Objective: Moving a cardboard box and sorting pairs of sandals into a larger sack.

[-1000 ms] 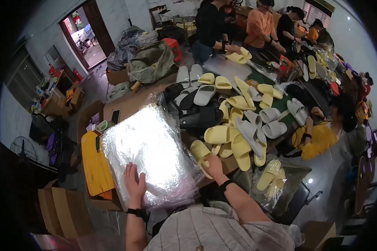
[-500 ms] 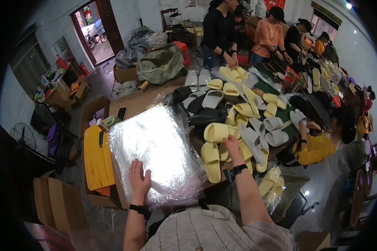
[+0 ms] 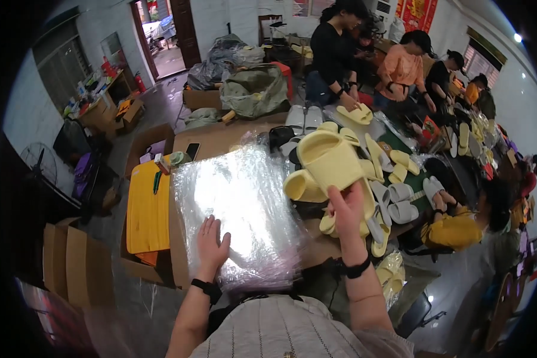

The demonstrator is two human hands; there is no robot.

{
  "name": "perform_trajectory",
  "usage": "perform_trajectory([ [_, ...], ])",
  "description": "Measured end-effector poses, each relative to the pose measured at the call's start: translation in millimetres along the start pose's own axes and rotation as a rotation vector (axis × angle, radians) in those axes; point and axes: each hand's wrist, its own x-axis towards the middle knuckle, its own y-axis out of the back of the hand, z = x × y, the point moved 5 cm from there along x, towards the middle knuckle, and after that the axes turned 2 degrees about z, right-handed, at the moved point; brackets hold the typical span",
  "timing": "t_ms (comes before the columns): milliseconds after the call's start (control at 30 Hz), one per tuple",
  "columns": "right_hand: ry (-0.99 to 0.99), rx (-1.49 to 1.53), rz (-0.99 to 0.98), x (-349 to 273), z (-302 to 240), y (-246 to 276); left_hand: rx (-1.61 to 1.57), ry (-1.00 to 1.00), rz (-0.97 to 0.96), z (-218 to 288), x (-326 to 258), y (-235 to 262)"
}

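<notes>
A person looks down at a crowded table (image 3: 232, 140) in a workroom. Their left hand (image 3: 212, 244) lies flat, fingers spread, on a stack of clear plastic bags (image 3: 238, 209) that shines under the light. Their right hand (image 3: 346, 209) is raised and clamped on a pale yellow slipper (image 3: 331, 161), gripping its near edge so the sole tilts up toward the camera. A second yellow slipper (image 3: 301, 186) sits just beside it on the left, touching it; whether the hand holds that one too cannot be told.

More slippers, yellow and grey-white, lie in a heap (image 3: 400, 185) to the right of the raised one. A yellow board (image 3: 148, 212) lies left of the bags. Other people (image 3: 400, 68) handle slippers at the far end.

This looks like the step of picking up a slipper for bagging. Judging from the layout, the next move would call for opening the top bag with the left hand while the right brings the slipper across to it.
</notes>
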Motion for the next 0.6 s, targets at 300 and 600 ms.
perform_trajectory([
  [300,0.014,0.279,-0.109,-41,-80,-75,-0.039,0.036,0.003,-6,-2,2],
  [600,-0.198,0.147,-0.138,-27,50,-142,-1.854,0.792,-0.052,-27,-28,-32],
])
